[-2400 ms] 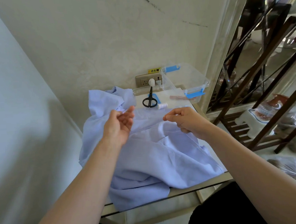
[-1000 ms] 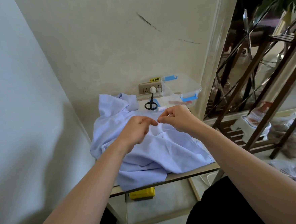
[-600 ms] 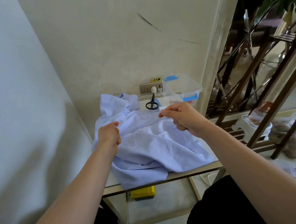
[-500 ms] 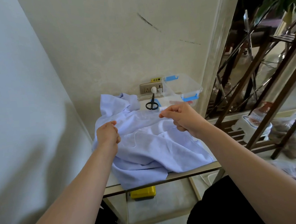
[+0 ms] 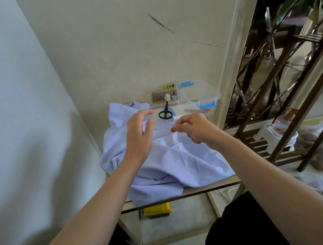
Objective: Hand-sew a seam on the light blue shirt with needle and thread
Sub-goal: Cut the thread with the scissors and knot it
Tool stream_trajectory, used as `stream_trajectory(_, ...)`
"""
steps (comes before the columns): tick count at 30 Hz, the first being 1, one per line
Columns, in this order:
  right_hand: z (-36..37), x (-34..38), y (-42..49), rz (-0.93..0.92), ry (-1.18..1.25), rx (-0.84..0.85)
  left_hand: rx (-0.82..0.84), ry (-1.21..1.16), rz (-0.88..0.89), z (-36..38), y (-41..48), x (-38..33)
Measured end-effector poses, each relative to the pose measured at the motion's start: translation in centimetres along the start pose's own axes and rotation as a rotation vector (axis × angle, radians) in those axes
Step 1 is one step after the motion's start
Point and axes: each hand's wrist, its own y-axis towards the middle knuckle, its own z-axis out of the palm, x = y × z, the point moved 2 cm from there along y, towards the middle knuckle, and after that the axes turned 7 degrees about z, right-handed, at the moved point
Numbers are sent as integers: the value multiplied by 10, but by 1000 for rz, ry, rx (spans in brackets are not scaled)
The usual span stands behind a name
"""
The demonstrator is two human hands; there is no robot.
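Pale walls meet in a corner behind a small glass-topped table (image 5: 209, 188), seen from above. On the left part of the table the light blue shirt (image 5: 175, 165) is spread in a crumpled heap, its hem hung over the near edge. The left hand (image 5: 139, 137) is raised above the shirt with fingers spread and loose, nothing gripped; half a second ago it was lower and closed into a fist on the cloth at the left side. A yellow box (image 5: 157, 209) is seen under the table top. Black scissors (image 5: 164, 112) are laid behind the shirt, with a white thread spool (image 5: 176, 118) just beside them. A wall socket (image 5: 164, 97) with a white plug is set above the scissors. The right hand (image 5: 195, 128) is held over the shirt's far edge, thumb and forefinger pinched together; the needle and thread are too fine to be made out, so what is pinched cannot be told. Its place is nearly unchanged from the earlier frame. A clear plastic box (image 5: 199, 94) with blue clips is set at the back right. A dark wooden rack (image 5: 289, 98) is seen at the far right.
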Motion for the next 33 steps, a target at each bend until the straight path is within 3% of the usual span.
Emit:
stream_trajectory(3, 3, 1, 0, -32, -15, -19, 380, -278, -242, 21, -2, -15)
stream_trajectory(5, 2, 0, 0, -36, -49, -49, 424, -370, -379, 29, -7, -16)
stream_trajectory(8, 0, -2, -1, -19, -25, -57, 441, -317, -414, 29, -11, -10)
stream_trajectory(10, -3, -3, -3, -9, -15, -63, 378, -303, -433, 26, -11, -7)
stream_trajectory(15, -6, -11, -2, 9, -15, -74, 7, -211, -551, 7, -4, 14)
stream_trajectory(21, 0, -9, -5, -26, -60, -3, -4, -116, -527, 2, -7, 28)
stream_trajectory(25, -3, -13, -4, -27, -127, -55, 8, -38, -442, 0, -6, 33)
stream_trajectory(33, -19, -23, -7, 23, 59, -33, -142, -14, -516, -17, -6, 44)
